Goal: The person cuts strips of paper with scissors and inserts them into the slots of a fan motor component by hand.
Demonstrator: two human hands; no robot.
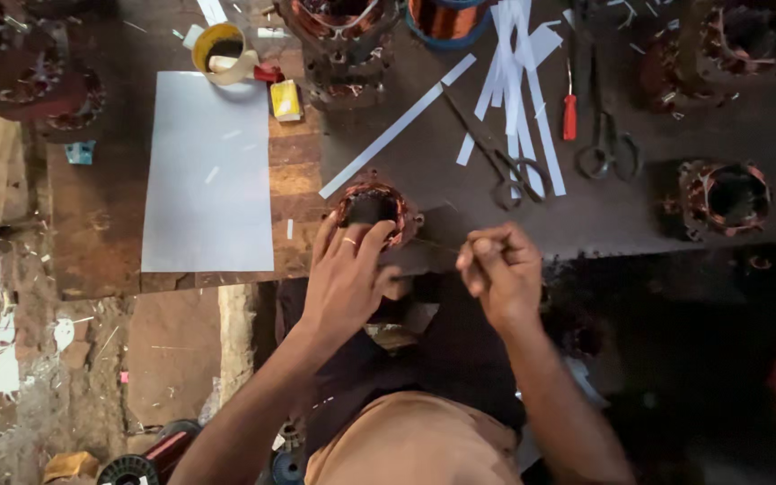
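The dark tabletop (pixel 621 216) fills the upper half of the frame, and on its left part lies a large white sheet (pixel 208 171) with its long axis running up and down the picture. Other copper-wound stators sit toward the upper corners and the right edge, one of them (pixel 726 198) at the right middle. White paper strips (pixel 518 81) fan out at the upper centre, with two pairs of scissors (pixel 509 166) and a red-handled screwdriver (pixel 569 112) just beside them. At the near edge of the tabletop, centre of the frame, stands the small stator (pixel 372 208), its bore facing up toward the camera. The left hand (pixel 348 278) rests on it from below, fingers (pixel 372 244) spread and curled over its lower rim, touching the windings, so this hand is plainly the nearer one. The right hand (pixel 500 269) sits to the right of the stator, apart from it, its fingertips (pixel 478 247) pressed together in a pinch on something thin. A faint line, apparently a fine wire (pixel 437 244), runs nearly level from that pinch leftward to the stator's right side; its long axis lies across the frame, with the stator to the left of the pinching fingers.
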